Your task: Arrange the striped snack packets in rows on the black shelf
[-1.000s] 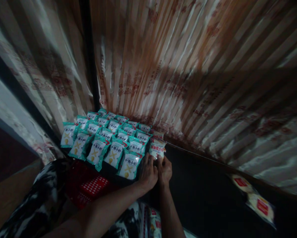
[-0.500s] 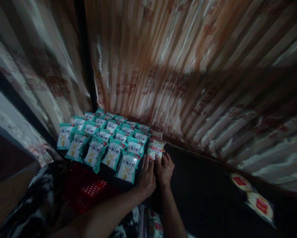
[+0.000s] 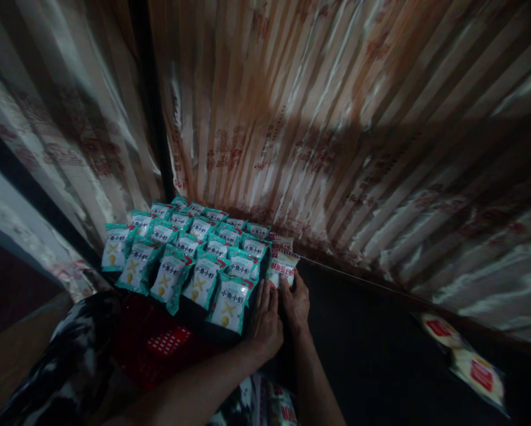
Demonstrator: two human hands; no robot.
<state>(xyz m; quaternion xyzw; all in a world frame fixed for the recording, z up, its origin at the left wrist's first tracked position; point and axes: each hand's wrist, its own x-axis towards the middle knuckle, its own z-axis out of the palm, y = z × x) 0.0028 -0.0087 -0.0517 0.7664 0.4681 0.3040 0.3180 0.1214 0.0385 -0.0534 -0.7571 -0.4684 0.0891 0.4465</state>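
Observation:
A white snack packet with red lettering [image 3: 281, 267] leans on the black surface, at the right end of the teal packets. My right hand [image 3: 295, 303] grips it, thumb on its front and fingers round its right edge. My left hand [image 3: 265, 322] has its fingers stretched out together, touching the packet's lower left edge. Just behind it, a similar red-and-white packet [image 3: 283, 242] shows only its upper part. Left of my hands, several teal-and-white snack packets [image 3: 200, 281] stand tilted in close rows, the nearest [image 3: 229, 303] right beside my left fingers.
Two clear-wrapped packets with red labels [image 3: 481, 374] lie on the black surface [image 3: 363, 337] at the right. Wrinkled printed sheeting [image 3: 256, 130] hangs behind. A red perforated basket [image 3: 170, 341] sits below the teal rows, and more packaging [image 3: 282, 408] shows near my lap.
The view has shifted slightly. Both hands stay at the white packet, which now leans a little more to the right. The teal rows look the same.

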